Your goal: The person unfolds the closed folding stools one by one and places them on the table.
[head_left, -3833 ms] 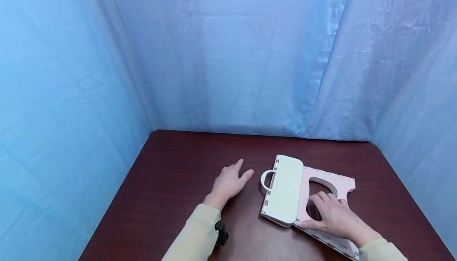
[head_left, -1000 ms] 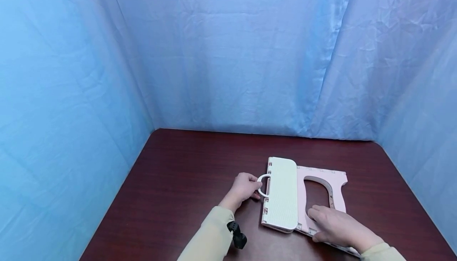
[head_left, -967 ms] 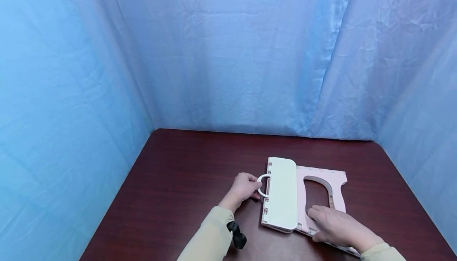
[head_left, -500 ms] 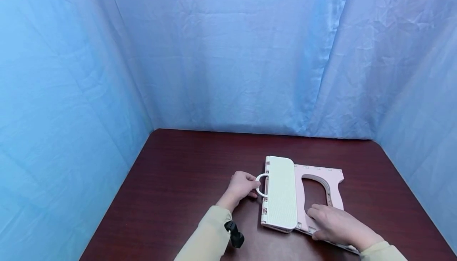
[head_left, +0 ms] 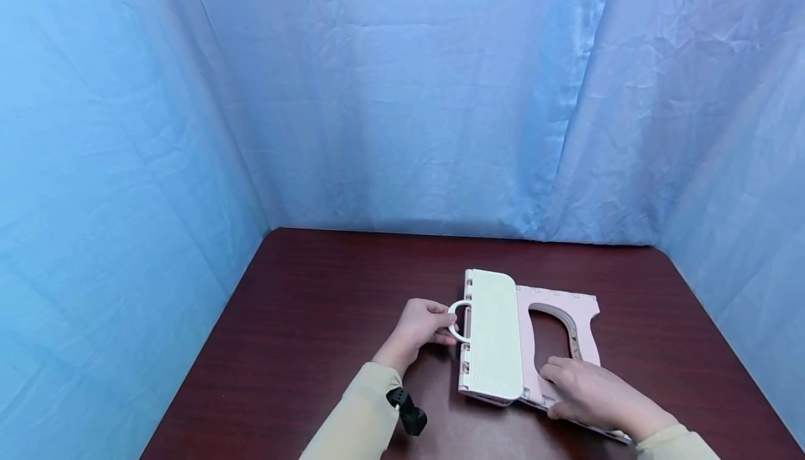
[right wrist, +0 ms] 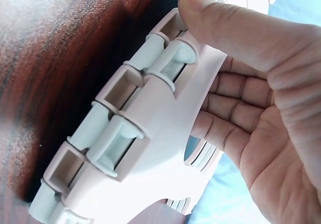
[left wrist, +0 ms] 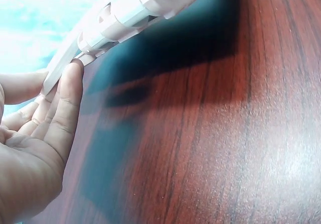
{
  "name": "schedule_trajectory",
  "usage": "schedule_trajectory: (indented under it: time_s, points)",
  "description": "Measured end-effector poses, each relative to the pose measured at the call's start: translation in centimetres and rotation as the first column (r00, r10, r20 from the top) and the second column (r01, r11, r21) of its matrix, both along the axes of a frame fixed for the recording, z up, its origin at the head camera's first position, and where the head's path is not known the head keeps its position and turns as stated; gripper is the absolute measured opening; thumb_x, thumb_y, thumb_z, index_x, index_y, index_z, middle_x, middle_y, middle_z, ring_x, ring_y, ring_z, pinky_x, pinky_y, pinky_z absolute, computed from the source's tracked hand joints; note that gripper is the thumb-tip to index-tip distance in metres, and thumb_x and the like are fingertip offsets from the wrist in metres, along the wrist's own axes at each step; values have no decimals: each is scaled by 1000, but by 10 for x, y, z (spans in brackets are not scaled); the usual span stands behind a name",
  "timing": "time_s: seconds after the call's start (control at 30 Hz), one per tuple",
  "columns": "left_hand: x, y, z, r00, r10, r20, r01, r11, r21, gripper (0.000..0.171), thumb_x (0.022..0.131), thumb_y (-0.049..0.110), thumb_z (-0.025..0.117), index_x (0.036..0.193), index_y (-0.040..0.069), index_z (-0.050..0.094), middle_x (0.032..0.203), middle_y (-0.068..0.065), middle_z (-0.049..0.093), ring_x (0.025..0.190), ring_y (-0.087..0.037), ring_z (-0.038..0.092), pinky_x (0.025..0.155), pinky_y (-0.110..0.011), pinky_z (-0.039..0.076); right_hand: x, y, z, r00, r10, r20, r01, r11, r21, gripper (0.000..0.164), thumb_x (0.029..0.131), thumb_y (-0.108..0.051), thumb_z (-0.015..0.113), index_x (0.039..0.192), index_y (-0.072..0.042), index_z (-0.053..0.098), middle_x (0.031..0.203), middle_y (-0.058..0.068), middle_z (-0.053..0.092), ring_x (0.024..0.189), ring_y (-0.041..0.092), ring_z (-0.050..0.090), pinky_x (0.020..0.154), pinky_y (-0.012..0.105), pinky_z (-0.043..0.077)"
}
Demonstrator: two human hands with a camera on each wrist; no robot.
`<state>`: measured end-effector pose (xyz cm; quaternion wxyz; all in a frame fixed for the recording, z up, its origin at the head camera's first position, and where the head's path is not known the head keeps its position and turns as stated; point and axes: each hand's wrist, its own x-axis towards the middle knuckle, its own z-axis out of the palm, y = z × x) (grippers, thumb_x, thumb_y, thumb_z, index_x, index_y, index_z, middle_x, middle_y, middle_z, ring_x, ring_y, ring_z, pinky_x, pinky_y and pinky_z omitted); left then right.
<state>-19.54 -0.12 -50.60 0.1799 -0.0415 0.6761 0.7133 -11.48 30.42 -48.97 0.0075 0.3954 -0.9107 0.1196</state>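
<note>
Blue curtain [head_left: 126,166] down the left side, then on to dark red table [head_left: 302,320], a little shiny. In from the near edge with a pale left sleeve [head_left: 355,411], black gadget [head_left: 411,417] at the wrist, and up to the left hand [head_left: 415,326]: pinching the white handle [head_left: 462,338], clamped on its curve between thumb and fingers. Right beside that, on the right half of the table, the folded stool [head_left: 527,348], ribbed pale seat [head_left: 495,334] first, with a dark shadow [left wrist: 190,43] beneath its handle end. Next across, pink legs [head_left: 586,334], ringed around bare wood. And at the near edge of these, the right hand [head_left: 594,393], gripping with thumb on the hinged outer side and fingers curled round from the inner side. Last, a pale right sleeve [head_left: 676,444] and more curtain.
</note>
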Motion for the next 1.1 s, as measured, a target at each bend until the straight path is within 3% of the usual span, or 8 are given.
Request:
schedule_trajectory:
  time_s: [0.4, 0.87, 1.1]
  points:
    - [0, -9, 3, 997, 13, 80, -19, 996, 83, 21, 97, 4, 68, 113, -9, 69, 84, -17, 73, 63, -20, 70, 70, -39, 64, -2, -4, 1, 1000, 8, 15, -8, 1000, -15, 35, 70, -32, 88, 86, -25, 58, 83, -17, 45, 68, -4, 35, 56, 22, 35]
    - [0, -18, 11, 996, -24, 87, 6, 979, 203, 24, 100, 6, 62, 116, -12, 66, 80, -14, 70, 64, -18, 68, 65, -33, 62, -1, -11, 7, 1000, -3, 0, 3, 1000, -11, 34, 70, -32, 88, 83, -26, 57, 84, -17, 45, 66, -3, 34, 55, 22, 34]
    - [0, -23, 17, 994, -74, 80, 47, 953, 299, 31, 101, 6, 60, 122, -18, 61, 81, -12, 70, 64, -17, 68, 63, -30, 61, -2, -11, 10, 999, 34, -30, -35, 998, -61, 36, 70, -27, 89, 83, -25, 55, 83, -16, 42, 65, -5, 32, 56, 18, 33]
